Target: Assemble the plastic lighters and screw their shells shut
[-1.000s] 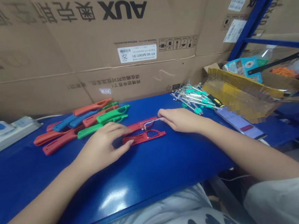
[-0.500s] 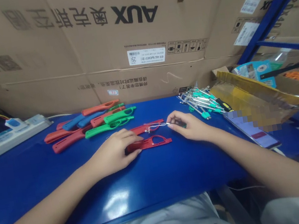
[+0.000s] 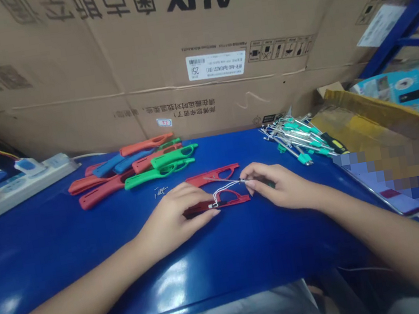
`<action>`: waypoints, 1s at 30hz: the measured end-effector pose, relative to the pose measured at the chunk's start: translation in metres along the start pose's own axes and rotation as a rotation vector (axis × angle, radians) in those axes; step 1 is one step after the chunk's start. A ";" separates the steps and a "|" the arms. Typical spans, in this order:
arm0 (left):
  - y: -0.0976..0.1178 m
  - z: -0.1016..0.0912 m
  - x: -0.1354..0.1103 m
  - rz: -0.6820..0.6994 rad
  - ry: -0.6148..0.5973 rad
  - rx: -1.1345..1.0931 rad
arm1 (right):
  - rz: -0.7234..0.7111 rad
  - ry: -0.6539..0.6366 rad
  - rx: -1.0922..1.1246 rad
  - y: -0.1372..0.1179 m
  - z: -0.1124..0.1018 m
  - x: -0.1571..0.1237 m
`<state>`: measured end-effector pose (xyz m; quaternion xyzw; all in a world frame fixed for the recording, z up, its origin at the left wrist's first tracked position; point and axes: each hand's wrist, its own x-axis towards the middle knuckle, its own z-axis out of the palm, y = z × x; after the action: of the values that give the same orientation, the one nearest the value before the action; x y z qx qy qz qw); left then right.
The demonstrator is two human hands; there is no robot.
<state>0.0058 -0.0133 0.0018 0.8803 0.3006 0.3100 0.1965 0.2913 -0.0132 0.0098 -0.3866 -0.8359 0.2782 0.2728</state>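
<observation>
My left hand is closed round the left end of the nearer red plastic handle shell, which lies on the blue table with its trigger loop to the right. My right hand pinches a wired piece at the loop; a bit of green shows under its fingers. Its white wires curve left to a small white and black end at the shell, close to my left thumb. Just behind lies a second red shell, with a thin dark rod across it. My left fingers hide part of the nearer shell.
Several red, orange, blue and green handle shells are heaped back left, beside a white power strip. Tiny pins lie near my left hand. A pile of metal rods with green parts, a phone and a taped carton stand right.
My right hand has brought the wired piece nearer, so the wires' end now sits at the nearer shell rather than over the farther one. The whole view has shifted slightly.
</observation>
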 end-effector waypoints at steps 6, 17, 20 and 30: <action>0.005 -0.001 -0.001 0.013 0.055 -0.033 | 0.002 -0.045 -0.107 0.004 0.000 0.000; -0.002 -0.002 -0.001 -0.045 0.073 0.117 | -0.131 -0.177 -0.163 0.002 -0.004 -0.003; -0.006 -0.001 -0.001 -0.063 0.131 0.119 | -0.126 -0.184 -0.157 0.002 -0.004 -0.004; -0.008 0.001 0.000 -0.005 0.106 0.107 | -0.087 -0.163 -0.136 -0.001 -0.004 -0.005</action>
<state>0.0031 -0.0076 -0.0034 0.8711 0.3289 0.3391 0.1340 0.2961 -0.0166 0.0126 -0.3436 -0.8883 0.2390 0.1889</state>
